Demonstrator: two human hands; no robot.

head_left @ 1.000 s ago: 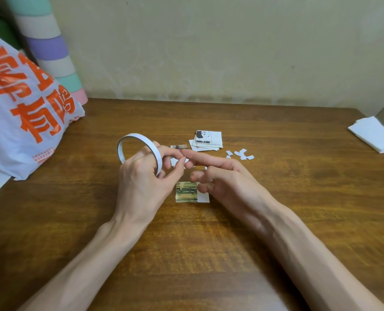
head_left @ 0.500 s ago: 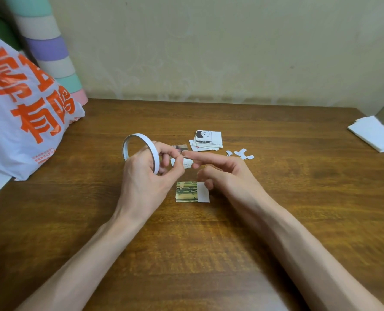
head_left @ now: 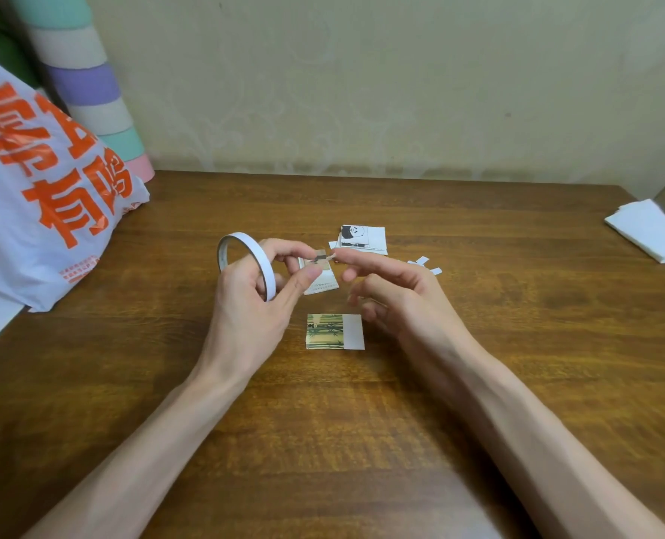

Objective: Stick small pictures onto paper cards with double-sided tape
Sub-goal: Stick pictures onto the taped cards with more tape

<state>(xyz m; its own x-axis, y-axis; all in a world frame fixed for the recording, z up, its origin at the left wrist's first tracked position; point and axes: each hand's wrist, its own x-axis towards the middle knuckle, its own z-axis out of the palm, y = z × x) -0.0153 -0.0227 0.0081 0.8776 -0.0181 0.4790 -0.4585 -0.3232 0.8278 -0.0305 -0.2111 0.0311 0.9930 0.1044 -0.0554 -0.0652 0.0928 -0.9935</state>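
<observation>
Wooden table (head_left: 517,266) against a pale wall (head_left: 400,91): at centre frame the left hand (head_left: 245,305) grips a double-sided tape roll (head_left: 259,258), and the right hand (head_left: 400,301) reaches 1 straight finger to the short free tape end (head_left: 323,258), other fingers loosely curled; a pinch cannot be confirmed. Just below lies the card with a bamboo picture (head_left: 334,331). That sticky strip could fold on itself or cling to skin; upper left, a white bag (head_left: 31,227) shows large orange Chinese characters including 有, small print unreadable.

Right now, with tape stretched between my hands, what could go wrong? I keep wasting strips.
The strip between the left hand and the right hand could fold onto itself or cling to skin. The roll, in the left hand, may tug it crooked. The loose card below could lift if tape brushes it.
</observation>
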